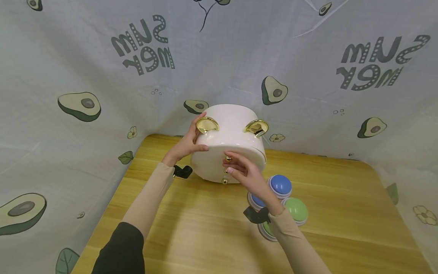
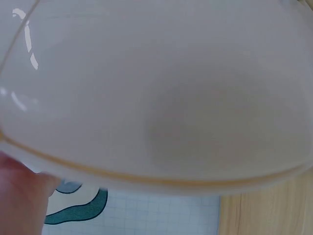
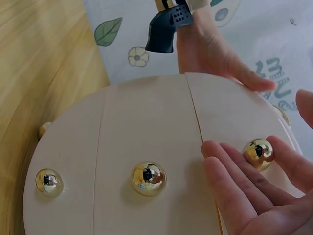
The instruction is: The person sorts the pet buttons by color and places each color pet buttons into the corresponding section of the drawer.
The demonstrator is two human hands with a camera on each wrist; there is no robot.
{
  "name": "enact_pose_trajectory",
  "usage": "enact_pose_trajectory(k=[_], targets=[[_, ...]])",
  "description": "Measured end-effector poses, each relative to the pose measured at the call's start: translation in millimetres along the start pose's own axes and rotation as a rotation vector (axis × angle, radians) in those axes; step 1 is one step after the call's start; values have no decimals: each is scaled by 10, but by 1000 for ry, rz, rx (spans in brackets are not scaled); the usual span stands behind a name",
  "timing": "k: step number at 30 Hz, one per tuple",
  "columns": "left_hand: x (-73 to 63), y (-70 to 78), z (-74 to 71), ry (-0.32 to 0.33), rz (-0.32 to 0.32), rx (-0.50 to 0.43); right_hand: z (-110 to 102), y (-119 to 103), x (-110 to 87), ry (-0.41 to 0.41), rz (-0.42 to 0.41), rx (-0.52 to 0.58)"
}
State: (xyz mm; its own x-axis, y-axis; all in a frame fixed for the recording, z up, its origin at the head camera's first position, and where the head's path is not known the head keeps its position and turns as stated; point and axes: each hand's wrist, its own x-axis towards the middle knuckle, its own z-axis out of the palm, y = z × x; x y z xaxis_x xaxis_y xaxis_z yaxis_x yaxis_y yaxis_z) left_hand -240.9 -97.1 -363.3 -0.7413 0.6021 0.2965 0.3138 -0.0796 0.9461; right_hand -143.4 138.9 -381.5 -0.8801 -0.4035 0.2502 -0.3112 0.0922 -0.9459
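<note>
A glossy white rounded drawer box (image 1: 232, 125) with two gold ear-shaped ornaments stands near the back of the table. Its front carries three gold knobs in a column; thin seams divide the panels in the right wrist view. My left hand (image 1: 188, 142) rests on the box's left upper side, thumb stretched along the front's top edge, fingers near the left gold ear (image 1: 207, 125). With index and middle fingers on either side, my right hand (image 1: 248, 173) holds the top knob (image 3: 258, 154); the thumb is apart. The middle knob (image 3: 148, 178) and bottom knob (image 3: 49, 182) are untouched.
Several dome-topped round buttons sit under and beside the right forearm, among them a blue button (image 1: 281, 185) and a green button (image 1: 296, 210). A pale cloth (image 1: 219, 57) printed with avocados hangs behind the wooden table (image 1: 191, 228).
</note>
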Motion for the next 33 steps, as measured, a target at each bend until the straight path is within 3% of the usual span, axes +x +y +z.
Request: enact_pose_trajectory(k=[6,13,23,33], targets=[[38,-166,-57,-23,-2,-36,7,27,4,-7,6,18],[43,-295,-31,48,24,-52,-2,24,-30,-21,22,31],[31,-339,-12,91,39,-54,-41,186,-239,-52,-32,105],[24,-316,-3,105,18,-66,63,523,-387,-73,29,138]])
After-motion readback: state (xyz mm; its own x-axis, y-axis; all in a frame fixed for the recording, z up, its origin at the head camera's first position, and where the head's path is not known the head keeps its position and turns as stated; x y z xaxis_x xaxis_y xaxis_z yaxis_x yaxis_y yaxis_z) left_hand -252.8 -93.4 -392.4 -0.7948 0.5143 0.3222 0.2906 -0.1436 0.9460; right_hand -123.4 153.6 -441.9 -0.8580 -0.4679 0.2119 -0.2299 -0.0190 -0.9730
